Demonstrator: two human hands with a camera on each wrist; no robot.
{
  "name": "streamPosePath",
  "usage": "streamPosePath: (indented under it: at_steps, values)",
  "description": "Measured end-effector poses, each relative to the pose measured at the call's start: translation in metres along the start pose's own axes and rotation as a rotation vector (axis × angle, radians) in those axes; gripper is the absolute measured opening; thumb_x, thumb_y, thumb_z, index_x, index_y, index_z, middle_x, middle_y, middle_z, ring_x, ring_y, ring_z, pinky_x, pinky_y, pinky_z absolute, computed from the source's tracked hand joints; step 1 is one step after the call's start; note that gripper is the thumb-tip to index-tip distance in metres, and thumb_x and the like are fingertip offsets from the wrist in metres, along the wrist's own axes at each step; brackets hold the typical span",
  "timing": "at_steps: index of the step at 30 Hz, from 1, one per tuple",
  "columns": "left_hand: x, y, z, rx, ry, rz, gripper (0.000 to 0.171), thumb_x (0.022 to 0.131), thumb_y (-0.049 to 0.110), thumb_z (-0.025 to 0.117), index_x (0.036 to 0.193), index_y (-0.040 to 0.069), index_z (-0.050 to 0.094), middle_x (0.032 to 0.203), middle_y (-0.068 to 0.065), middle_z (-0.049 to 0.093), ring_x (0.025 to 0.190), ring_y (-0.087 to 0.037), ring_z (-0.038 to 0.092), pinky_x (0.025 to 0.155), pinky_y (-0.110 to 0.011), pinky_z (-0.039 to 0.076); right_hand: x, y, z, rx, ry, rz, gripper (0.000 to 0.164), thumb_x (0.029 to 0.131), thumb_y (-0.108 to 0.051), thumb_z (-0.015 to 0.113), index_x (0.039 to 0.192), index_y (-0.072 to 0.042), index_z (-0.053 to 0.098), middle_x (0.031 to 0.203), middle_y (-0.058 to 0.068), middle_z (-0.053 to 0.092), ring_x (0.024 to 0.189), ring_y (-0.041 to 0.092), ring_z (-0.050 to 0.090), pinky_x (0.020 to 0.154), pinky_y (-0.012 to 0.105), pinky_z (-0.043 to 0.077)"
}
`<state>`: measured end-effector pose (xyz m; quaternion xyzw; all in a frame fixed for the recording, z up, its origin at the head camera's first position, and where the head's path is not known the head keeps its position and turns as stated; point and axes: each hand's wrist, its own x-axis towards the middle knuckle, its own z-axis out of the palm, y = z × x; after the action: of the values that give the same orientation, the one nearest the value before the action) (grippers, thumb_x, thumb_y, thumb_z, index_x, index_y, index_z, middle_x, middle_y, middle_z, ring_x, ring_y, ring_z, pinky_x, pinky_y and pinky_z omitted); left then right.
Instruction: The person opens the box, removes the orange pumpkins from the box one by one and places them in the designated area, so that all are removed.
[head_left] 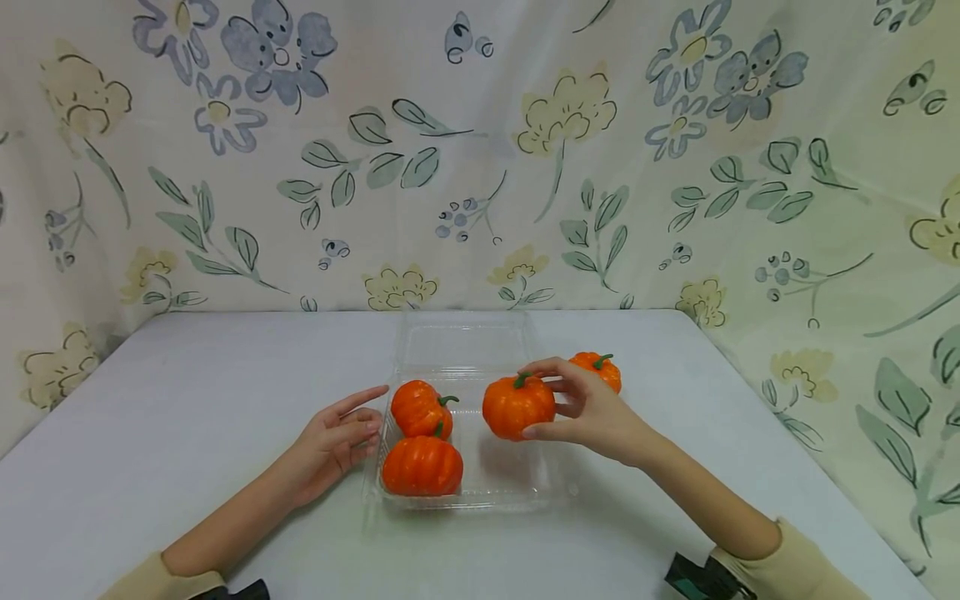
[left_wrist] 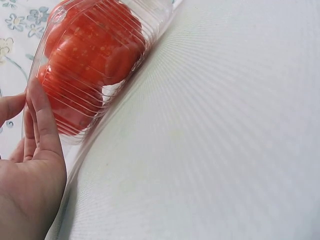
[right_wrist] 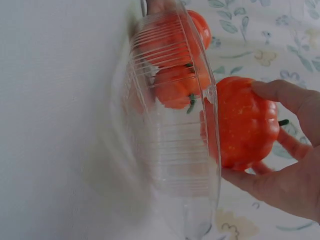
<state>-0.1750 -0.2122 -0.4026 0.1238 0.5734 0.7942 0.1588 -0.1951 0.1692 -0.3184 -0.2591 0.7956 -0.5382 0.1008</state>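
A clear plastic clamshell container (head_left: 487, 502) sits on the table with its lid (head_left: 465, 343) laid back. Two small orange toy pumpkins, a rear one (head_left: 417, 408) and a front one (head_left: 422, 467), fill its left side. My right hand (head_left: 588, 412) grips a third pumpkin (head_left: 517, 408) over the right half of the container; in the right wrist view that pumpkin (right_wrist: 245, 122) is at rim height, thumb and fingers around its sides. My left hand (head_left: 330, 442) is at the container's left wall, its fairly straight fingers (left_wrist: 44, 117) touching the ribbed plastic.
Another orange pumpkin (head_left: 600, 371) stands on the white table (head_left: 247, 375) behind my right hand, partly hidden by it. A floral cloth (head_left: 465, 150) hangs behind the table's far edge.
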Motion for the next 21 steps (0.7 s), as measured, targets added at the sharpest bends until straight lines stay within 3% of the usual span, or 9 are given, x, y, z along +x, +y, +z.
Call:
streamPosePath:
  at_steps: [9,21]
  values:
    - [0.0,0.0,0.001,0.0,0.009,-0.005,0.042,0.109,0.005,0.052,0.148,0.02,0.053,0.108,0.002,0.066,0.089,-0.007,0.066,0.086,-0.02,0.06,-0.007,0.003,-0.007,-0.029,0.022,-0.019,0.056,0.086,-0.012,0.088,0.135,-0.009,0.062,0.139,0.014,0.058,0.125,0.033,0.063,0.107,0.039,0.055]
    - [0.0,-0.001,-0.001,0.006,0.006,-0.003,0.045,0.109,0.005,0.052,0.153,0.016,0.049,0.109,0.002,0.066,0.09,-0.007,0.066,0.086,-0.021,0.06,-0.013,0.004,-0.015,0.007,0.047,-0.055,0.055,0.086,-0.006,0.087,0.134,-0.003,0.061,0.139,0.017,0.057,0.129,0.038,0.06,0.102,0.032,0.058]
